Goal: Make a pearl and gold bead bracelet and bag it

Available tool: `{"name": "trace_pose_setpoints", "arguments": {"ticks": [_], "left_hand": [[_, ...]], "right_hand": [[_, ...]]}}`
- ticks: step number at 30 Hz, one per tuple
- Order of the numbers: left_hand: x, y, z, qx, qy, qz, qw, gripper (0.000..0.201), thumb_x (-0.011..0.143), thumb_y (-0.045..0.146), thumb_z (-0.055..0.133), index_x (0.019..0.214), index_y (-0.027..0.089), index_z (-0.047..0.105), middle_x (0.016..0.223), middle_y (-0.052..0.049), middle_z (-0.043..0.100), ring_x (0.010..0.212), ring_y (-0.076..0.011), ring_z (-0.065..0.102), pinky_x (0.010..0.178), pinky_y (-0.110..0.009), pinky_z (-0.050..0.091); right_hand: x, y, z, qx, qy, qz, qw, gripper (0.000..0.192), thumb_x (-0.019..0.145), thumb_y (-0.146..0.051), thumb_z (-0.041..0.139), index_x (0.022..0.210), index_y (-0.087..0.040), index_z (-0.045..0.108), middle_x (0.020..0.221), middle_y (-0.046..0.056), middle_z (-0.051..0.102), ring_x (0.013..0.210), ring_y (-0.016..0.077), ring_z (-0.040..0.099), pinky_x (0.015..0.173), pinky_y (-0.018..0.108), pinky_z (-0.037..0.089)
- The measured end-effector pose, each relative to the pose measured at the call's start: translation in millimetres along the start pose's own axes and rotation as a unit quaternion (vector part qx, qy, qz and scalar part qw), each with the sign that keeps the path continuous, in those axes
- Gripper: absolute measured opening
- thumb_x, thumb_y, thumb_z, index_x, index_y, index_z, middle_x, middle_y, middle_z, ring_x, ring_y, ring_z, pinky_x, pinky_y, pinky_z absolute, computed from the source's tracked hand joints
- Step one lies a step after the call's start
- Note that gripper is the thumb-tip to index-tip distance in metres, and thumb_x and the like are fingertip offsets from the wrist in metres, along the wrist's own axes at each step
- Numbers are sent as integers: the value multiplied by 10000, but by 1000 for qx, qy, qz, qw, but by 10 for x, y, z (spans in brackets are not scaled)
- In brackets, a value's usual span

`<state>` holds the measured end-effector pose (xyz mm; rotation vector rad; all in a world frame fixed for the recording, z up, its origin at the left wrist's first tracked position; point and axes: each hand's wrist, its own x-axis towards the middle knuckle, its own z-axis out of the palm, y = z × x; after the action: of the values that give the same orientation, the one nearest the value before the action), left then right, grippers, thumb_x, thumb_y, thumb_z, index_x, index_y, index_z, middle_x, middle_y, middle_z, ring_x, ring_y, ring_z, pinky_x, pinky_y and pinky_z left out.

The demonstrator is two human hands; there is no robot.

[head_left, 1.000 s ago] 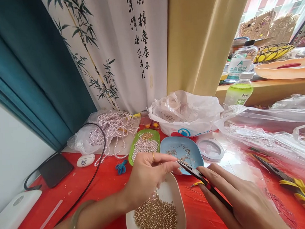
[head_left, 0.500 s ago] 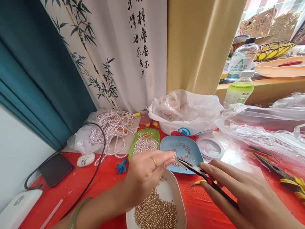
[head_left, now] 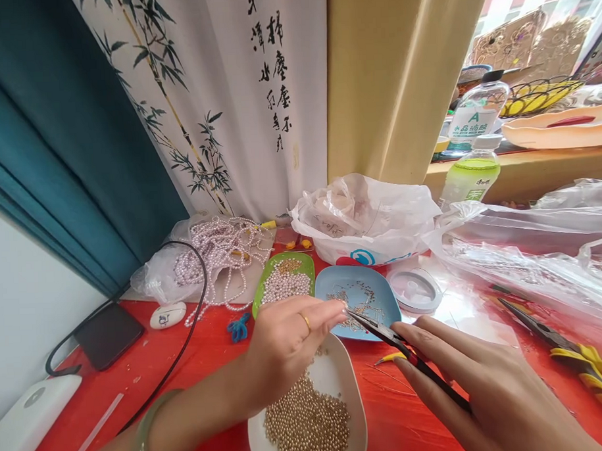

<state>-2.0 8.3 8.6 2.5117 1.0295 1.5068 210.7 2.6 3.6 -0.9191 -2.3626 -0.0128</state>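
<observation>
My left hand (head_left: 290,334) is closed in a pinch above the white dish (head_left: 355,408), and whatever sits between its fingertips is too small to make out. In my right hand (head_left: 474,371) is a pair of long-nosed pliers (head_left: 384,331), its jaws pointing left and meeting the left fingertips. Gold beads (head_left: 308,422) fill the lower part of the white dish. Behind the fingertips lies a blue plate (head_left: 357,279) with small metal pins and bits. A green tray (head_left: 309,261) beside it carries pink pearl beads (head_left: 286,285) and small gold ones.
Strings of pink pearls (head_left: 217,245) lie at the back left, near a black cable (head_left: 204,281) and a phone (head_left: 110,334). Plastic bags (head_left: 364,213) stand at the back. Yellow-handled pliers (head_left: 556,341) rest at the right, and a clear tape roll (head_left: 414,290) beside the blue plate.
Hardly anything differs. Both hands keep their places with the pliers at the left fingertips; the whole view has shifted very slightly.
</observation>
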Motion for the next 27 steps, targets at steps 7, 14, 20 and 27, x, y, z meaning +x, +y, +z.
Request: {"name": "trace_pose_setpoints", "arguments": {"ticks": [7,14,20,27], "left_hand": [[3,1,21,-13,5,-37,999,129,773,124,567,875,128,646,734,-49,690,635,-114,620,581,-218,520],[28,35,24,-72,-6,-122,990,108,752,134,588,818,151,672,713,-37,693,639,-125,628,568,-218,527],[27,60,22,-58,16,-76,995,103,732,116,591,805,134,662,686,-52,682,583,-126,609,499,-229,513],[-14,74,27,6,37,-3,999,129,721,64,591,824,136,621,647,-28,660,567,-109,593,516,-220,505]], "right_hand": [[-1,11,10,10,4,-4,1000,175,855,-195,368,946,-171,515,787,99,628,584,199,607,443,292,458],[53,-39,-37,63,-27,23,997,138,844,-184,363,871,-184,498,717,61,598,583,177,589,475,270,466],[19,-101,-48,148,-68,97,982,167,866,-210,356,796,-210,507,690,29,610,582,150,587,482,229,474],[38,-153,-77,178,-13,108,978,255,870,-275,329,707,-237,521,623,7,637,573,155,620,429,200,498]]}}
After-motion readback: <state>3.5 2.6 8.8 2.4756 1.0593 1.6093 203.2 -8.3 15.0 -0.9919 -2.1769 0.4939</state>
